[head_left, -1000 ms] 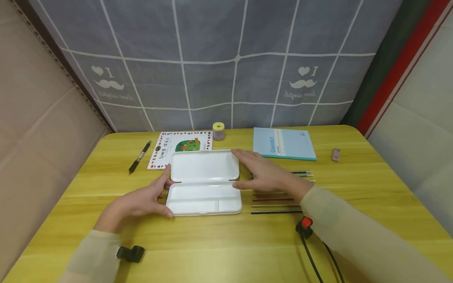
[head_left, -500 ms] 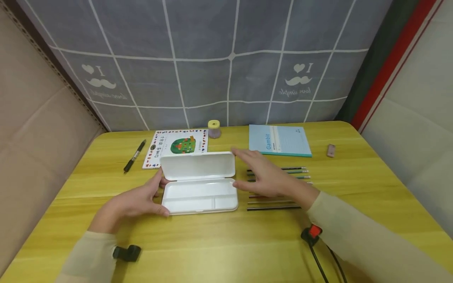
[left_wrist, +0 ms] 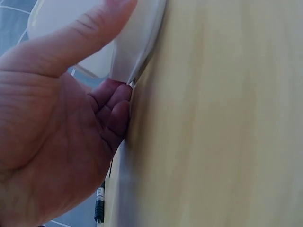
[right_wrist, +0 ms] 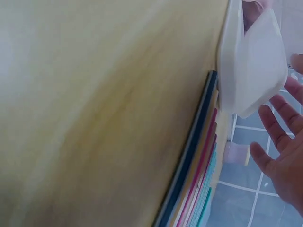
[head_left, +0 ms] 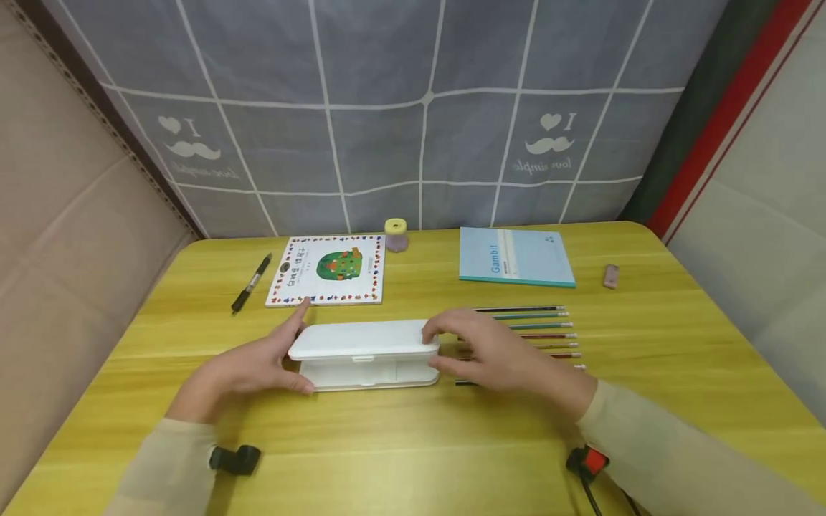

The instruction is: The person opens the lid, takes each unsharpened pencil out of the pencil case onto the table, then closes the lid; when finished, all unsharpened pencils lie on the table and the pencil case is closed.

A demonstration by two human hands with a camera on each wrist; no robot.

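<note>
A white pencil case (head_left: 368, 340) lies on the table, its hinged lid tilted forward over the base with a gap at the front. My left hand (head_left: 258, 365) holds the case's left end; in the left wrist view its thumb (left_wrist: 80, 40) lies along the case and the other fingertips touch its lower edge. My right hand (head_left: 493, 351) touches the lid's right end with its fingertips. Seen from the right wrist, these fingers (right_wrist: 279, 127) are spread and fairly straight against the lid (right_wrist: 265, 66). Several pencils (head_left: 542, 335) lie in a row beneath and behind the right hand, partly hidden.
Behind the case lies a picture book (head_left: 329, 271), with a black pen (head_left: 252, 283) to its left. A small yellow-topped container (head_left: 396, 235) stands at the back edge. Farther right are a blue notebook (head_left: 516, 256) and a small pinkish eraser (head_left: 611, 276).
The lid has swung from lying fully back to tilting forward over the base. My right hand has come forward and down with it; my left hand has stayed at the left end.
</note>
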